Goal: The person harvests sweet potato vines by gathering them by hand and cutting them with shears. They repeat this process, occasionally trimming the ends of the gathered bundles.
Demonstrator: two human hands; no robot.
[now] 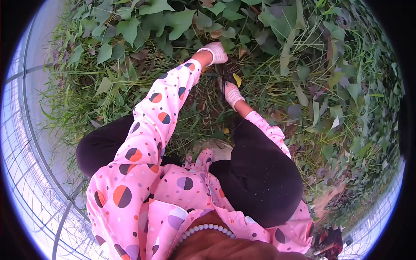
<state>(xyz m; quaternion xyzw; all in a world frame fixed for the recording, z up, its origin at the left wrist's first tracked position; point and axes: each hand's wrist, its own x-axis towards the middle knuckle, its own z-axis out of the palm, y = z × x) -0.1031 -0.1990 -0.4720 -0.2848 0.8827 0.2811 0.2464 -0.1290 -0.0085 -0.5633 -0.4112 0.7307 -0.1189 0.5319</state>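
Observation:
I am squatting over a bed of green leafy vines [173,21] and grass. My left hand [214,52], in a white glove, reaches forward from a pink dotted sleeve and is closed among vine stems at the base of the leaves. My right hand [233,93], also gloved, is lower and nearer me. Its fingers are wrapped around a thin dark stalk or tool [223,80] that stands between the two hands; I cannot tell which it is. A yellow leaf [237,79] lies just beside it.
My knees in black trousers [260,173] flank a pale shoe [220,149]. A curved metal frame with clear sheeting [26,130] runs along the left. Tall grass and broad leaves [329,86] fill the right. A red and black object [331,242] lies at the lower right.

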